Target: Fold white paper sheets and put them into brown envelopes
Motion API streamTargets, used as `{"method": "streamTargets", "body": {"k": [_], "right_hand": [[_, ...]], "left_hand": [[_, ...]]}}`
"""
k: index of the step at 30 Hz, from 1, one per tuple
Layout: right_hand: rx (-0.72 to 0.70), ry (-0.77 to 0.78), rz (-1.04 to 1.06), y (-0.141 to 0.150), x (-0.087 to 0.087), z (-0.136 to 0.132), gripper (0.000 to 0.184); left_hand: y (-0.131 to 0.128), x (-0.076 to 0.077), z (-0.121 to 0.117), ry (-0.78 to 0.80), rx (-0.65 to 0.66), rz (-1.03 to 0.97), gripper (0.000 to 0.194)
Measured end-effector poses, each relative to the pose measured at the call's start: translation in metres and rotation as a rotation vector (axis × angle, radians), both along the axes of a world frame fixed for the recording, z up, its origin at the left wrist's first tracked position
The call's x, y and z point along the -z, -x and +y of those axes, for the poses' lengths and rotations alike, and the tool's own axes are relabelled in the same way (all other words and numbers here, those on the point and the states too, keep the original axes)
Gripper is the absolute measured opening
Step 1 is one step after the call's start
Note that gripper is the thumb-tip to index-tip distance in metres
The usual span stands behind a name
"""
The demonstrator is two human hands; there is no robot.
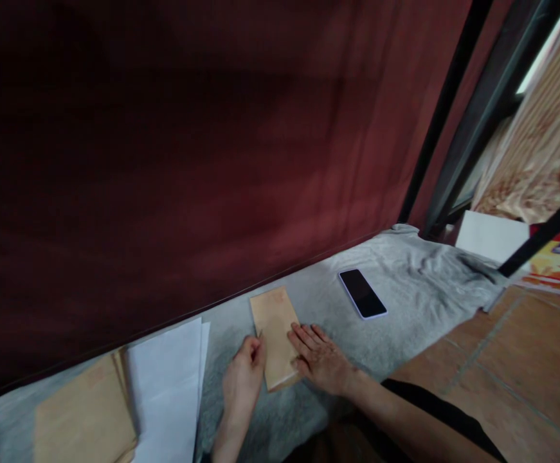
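A narrow tan paper envelope (276, 321) lies flat on a grey cloth in front of me. My left hand (245, 373) is closed at the envelope's left edge, thumb and fingers pinched together there. Spread flat across the right side of the envelope is my right hand (323, 360), its fingers stretched out over the paper. A thin pale strip shows along the envelope's lower edge, near the right thumb. Further right rests a phone (362, 294) with a dark screen and a pale purple edge, apart from both hands.
White paper sheets (166, 386) and a stack of larger brown envelopes (84, 415) lie to the left on the grey cloth (415, 276). A dark red panel (212, 161) rises behind. Black bars (446, 116), a colourful box (559, 257) and floor tiles (525, 360) are at right.
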State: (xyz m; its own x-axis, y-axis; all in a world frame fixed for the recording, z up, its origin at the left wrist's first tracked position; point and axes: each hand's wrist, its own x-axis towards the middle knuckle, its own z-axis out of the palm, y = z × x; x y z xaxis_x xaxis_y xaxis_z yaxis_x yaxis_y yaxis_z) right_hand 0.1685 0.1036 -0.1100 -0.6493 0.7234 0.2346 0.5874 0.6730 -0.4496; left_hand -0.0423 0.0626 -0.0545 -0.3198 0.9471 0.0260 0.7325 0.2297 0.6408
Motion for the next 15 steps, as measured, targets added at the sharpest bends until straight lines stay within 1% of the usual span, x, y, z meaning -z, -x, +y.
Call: {"method": "streamTargets", "body": {"k": [2,3,4,5,7,9,11,13,15], "right_hand": [[-0.002,-0.010,0.000,0.000,0.000,0.001,0.057],[-0.002,-0.013,0.000,0.000,0.000,0.001,0.057],[-0.003,-0.015,0.000,0.000,0.000,0.001,0.057],[-0.005,-0.016,0.000,0.000,0.000,0.001,0.057],[-0.003,-0.017,0.001,0.001,0.002,0.002,0.058],[-0.003,-0.016,0.000,0.002,0.005,0.003,0.060],[-0.012,-0.011,-0.005,0.003,0.006,0.004,0.061],[-0.031,0.011,-0.014,0.001,0.006,0.007,0.060],[-0.051,0.053,-0.021,-0.002,0.002,0.012,0.057]], "left_hand": [[-0.005,0.003,0.010,-0.192,0.078,0.097,0.030],[-0.008,0.007,0.017,-0.267,0.131,0.146,0.036],[-0.010,0.013,0.026,-0.307,0.181,0.207,0.041],[-0.012,0.018,0.037,-0.309,0.212,0.272,0.046],[-0.014,0.028,0.062,-0.258,0.287,0.394,0.052],[-0.012,0.032,0.089,-0.183,0.409,0.483,0.056],[-0.009,0.033,0.111,-0.122,0.479,0.547,0.056],[-0.005,0.034,0.126,-0.099,0.504,0.561,0.055],[-0.004,0.037,0.130,-0.093,0.506,0.555,0.055]]}}
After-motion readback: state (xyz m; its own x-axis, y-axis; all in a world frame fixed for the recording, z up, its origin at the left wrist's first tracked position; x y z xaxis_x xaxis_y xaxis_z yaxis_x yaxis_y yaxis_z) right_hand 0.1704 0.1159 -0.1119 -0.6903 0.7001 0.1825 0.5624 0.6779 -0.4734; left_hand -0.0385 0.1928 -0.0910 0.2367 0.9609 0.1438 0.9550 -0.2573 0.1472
